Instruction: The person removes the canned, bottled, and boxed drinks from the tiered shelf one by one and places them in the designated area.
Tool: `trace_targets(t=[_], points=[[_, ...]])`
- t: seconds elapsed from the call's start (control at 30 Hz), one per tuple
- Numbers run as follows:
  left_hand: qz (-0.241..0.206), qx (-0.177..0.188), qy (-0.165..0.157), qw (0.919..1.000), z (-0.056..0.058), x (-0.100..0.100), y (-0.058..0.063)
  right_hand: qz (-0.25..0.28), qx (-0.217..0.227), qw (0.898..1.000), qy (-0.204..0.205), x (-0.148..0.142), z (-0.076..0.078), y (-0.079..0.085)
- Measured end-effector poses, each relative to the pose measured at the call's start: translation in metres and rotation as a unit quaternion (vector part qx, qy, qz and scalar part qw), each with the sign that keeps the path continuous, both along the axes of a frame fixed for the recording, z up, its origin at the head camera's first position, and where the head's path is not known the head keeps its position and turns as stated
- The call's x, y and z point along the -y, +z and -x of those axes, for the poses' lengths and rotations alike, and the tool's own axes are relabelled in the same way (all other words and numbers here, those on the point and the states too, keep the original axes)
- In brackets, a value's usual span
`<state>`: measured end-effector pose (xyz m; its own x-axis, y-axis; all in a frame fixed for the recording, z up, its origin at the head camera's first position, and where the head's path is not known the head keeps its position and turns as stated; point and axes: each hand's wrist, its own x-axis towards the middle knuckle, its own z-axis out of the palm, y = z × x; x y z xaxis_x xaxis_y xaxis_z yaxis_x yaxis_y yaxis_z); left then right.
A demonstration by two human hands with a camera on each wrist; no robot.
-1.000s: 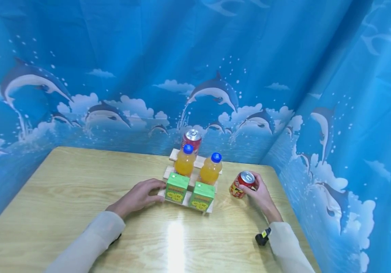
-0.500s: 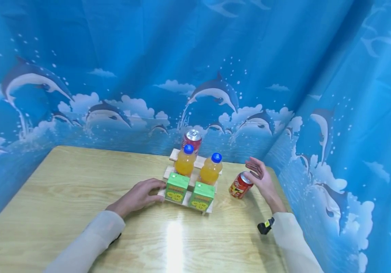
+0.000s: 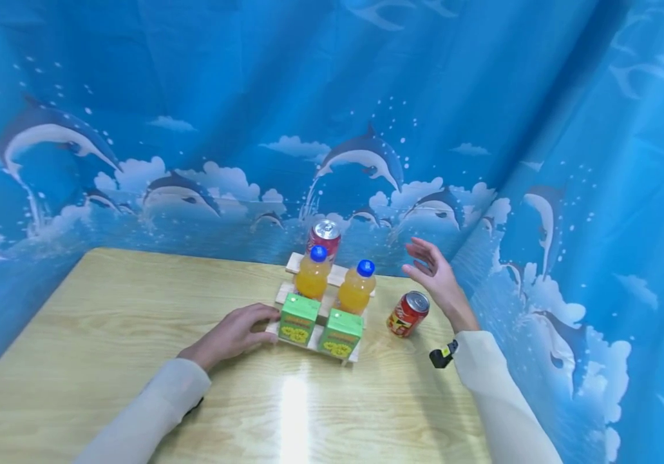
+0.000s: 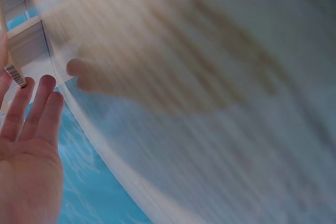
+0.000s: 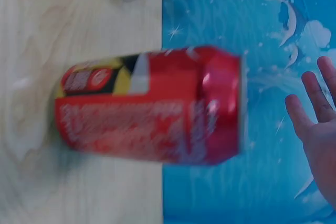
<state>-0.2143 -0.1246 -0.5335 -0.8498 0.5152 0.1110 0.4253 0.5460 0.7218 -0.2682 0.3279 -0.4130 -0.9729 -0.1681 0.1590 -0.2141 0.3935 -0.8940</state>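
My left hand [image 3: 241, 332] is at the left end of a small wooden step rack [image 3: 314, 340], its thumb and fingers on either side of the lowest slat [image 4: 20, 77]. Two green juice boxes [image 3: 299, 325] stand on the rack's front step, two orange juice bottles [image 3: 312, 277] with blue caps on the middle one. A red soda can [image 3: 324, 240] stands on the top step at the left. Another red soda can [image 3: 408, 316] is upright on the table, right of the rack. Above and behind this can, my right hand [image 3: 437, 274] is raised, fingers spread, holding nothing.
The light wooden table [image 3: 134, 309] ends at its back edge against a blue dolphin-print curtain [image 3: 204, 129]. The curtain also runs along the right side, close to my right arm.
My right hand has let go of the red soda can and lifted up and away toward the back. The can stays on the table. My left hand keeps its place at the rack.
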Motion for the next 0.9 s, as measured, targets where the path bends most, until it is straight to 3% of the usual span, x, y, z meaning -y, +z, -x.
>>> trace_targets(t=[0.43, 0.9], points=[[-0.005, 0.007, -0.001, 1.0, -0.002, -0.001, -0.001, 0.002, -0.023, 0.998, 0.066, 0.037, 0.022, 0.014], [-0.001, 0.014, 0.003, 0.9999, -0.001, 0.0, 0.002, -0.005, 0.016, 0.994, 0.108, 0.077, 0.046, 0.011]])
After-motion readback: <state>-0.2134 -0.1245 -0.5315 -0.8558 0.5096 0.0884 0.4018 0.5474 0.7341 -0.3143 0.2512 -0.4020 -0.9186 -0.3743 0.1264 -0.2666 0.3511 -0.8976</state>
